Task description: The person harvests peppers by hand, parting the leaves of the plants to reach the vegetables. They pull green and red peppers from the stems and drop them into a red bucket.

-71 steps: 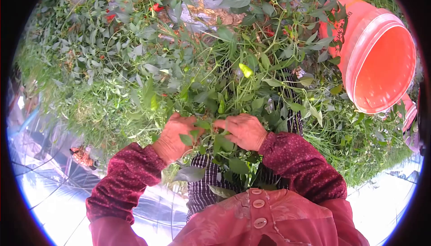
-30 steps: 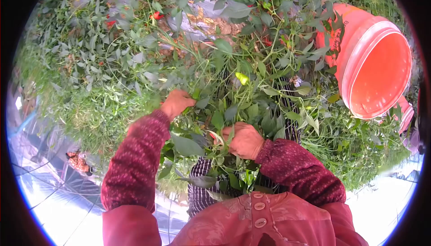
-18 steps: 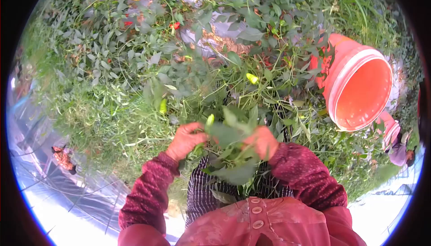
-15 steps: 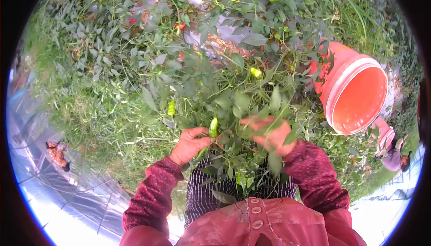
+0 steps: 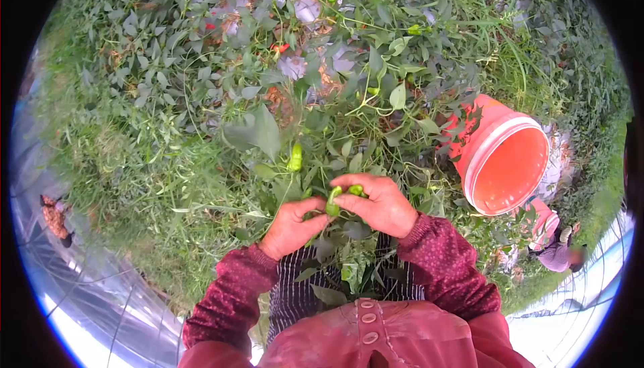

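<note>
My left hand (image 5: 293, 226) and my right hand (image 5: 380, 203) meet low in a leafy pepper plant (image 5: 335, 126). Both pinch a small green pepper (image 5: 333, 201) between their fingertips. A second green pepper (image 5: 355, 190) shows under my right fingers. Another green pepper (image 5: 295, 156) hangs free on the plant just above my left hand. Red sleeves cover both forearms. Leaves hide the stems below my hands.
An orange bucket (image 5: 504, 160) lies tilted at the right, mouth toward me, its inside bare. Red peppers (image 5: 280, 48) dot the plants farther off. Another person (image 5: 553, 244) crouches behind the bucket. Silver ground sheeting (image 5: 87, 287) runs along the lower left.
My hands drew together from apart in the foliage. The left hand came back from its reach up-left, and both now grip the green pepper. The view shifted, so the bucket sits lower and more central.
</note>
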Tool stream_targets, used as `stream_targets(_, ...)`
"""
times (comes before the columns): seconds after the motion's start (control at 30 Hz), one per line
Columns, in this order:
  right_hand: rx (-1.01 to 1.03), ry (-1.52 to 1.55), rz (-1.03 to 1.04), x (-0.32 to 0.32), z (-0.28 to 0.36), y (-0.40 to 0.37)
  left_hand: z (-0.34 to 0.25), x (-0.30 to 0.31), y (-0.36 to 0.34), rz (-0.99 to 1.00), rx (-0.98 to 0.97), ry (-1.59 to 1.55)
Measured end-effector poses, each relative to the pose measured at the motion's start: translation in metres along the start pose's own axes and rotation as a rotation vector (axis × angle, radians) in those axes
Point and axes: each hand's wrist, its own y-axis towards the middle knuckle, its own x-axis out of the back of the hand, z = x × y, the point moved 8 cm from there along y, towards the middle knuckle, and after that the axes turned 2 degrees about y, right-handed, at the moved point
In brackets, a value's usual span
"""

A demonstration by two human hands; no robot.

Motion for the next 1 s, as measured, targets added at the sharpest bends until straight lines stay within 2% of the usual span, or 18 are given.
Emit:
stream_targets(0.03, -0.005, 0.0, -0.004, 0.003, 0.0, -0.001, 0.005, 0.002, 0.001, -0.024, 0.046, 0.022)
stream_targets(0.07, 0.04, -0.043, 0.048, 0.001, 0.006, -0.004, -0.004, 0.005, 0.002, -0.074, -0.073, 0.132)
stream_targets(0.13, 0.04, -0.189, 0.147, -0.002, 0.006, -0.005, -0.01, 0.002, 0.005, -0.067, -0.097, 0.208)
stream_targets(0.2, 0.04, -0.12, 0.114, 0.0, -0.003, -0.008, -0.025, -0.001, 0.01, -0.069, -0.154, 0.394)
stream_targets(0.27, 0.049, -0.042, 0.091, -0.003, -0.009, -0.012, -0.027, -0.003, 0.015, -0.126, -0.159, 0.36)
stream_targets(0.33, 0.266, -0.027, -0.178, 0.013, 0.004, -0.022, -0.032, -0.002, 0.018, -0.187, -0.173, 0.358)
stream_targets(0.37, 0.268, -0.017, -0.184, 0.011, 0.006, -0.025, -0.033, -0.003, 0.02, -0.181, -0.171, 0.368)
stream_targets(0.43, 0.447, -0.398, -0.238, 0.009, 0.031, -0.039, -0.041, -0.01, 0.025, -0.173, -0.24, 0.598)
stream_targets(0.5, 0.481, -0.465, -0.263, 0.012, 0.035, -0.047, -0.043, -0.022, 0.029, -0.1, -0.236, 0.59)
stream_targets(0.57, 0.481, -0.409, -0.305, 0.022, 0.03, -0.057, -0.043, -0.034, 0.028, -0.056, -0.177, 0.621)
stream_targets(0.7, 0.422, -0.03, -0.329, 0.044, 0.006, -0.077, -0.069, -0.062, 0.026, 0.028, -0.357, 0.752)
stream_targets(0.73, 0.279, 0.296, -0.253, 0.05, -0.005, -0.087, -0.002, -0.055, 0.025, -0.004, -0.216, 0.877)
stream_targets(0.77, 0.399, 0.218, -0.301, 0.069, 0.013, -0.099, 0.056, -0.037, 0.022, -0.106, -0.367, 0.405)
stream_targets(0.83, 0.443, 0.332, -0.356, 0.105, 0.027, -0.119, -0.025, -0.043, 0.027, 0.08, -0.098, 0.845)
stream_targets(0.87, 0.327, 0.374, -0.503, 0.13, 0.012, -0.128, -0.045, -0.051, 0.025, -0.04, -0.451, 1.121)
stream_targets(0.9, 0.206, 0.425, -0.624, 0.151, -0.006, -0.138, -0.047, -0.052, 0.021, -0.035, -0.437, 1.128)
stream_targets(0.97, 0.042, 0.296, -0.975, 0.211, -0.032, -0.157, -0.051, -0.064, 0.029, 0.077, -0.416, 1.144)
stream_targets(1.0, 0.026, 0.158, -1.039, 0.242, -0.044, -0.162, -0.048, -0.068, 0.03, 0.109, -0.398, 1.151)
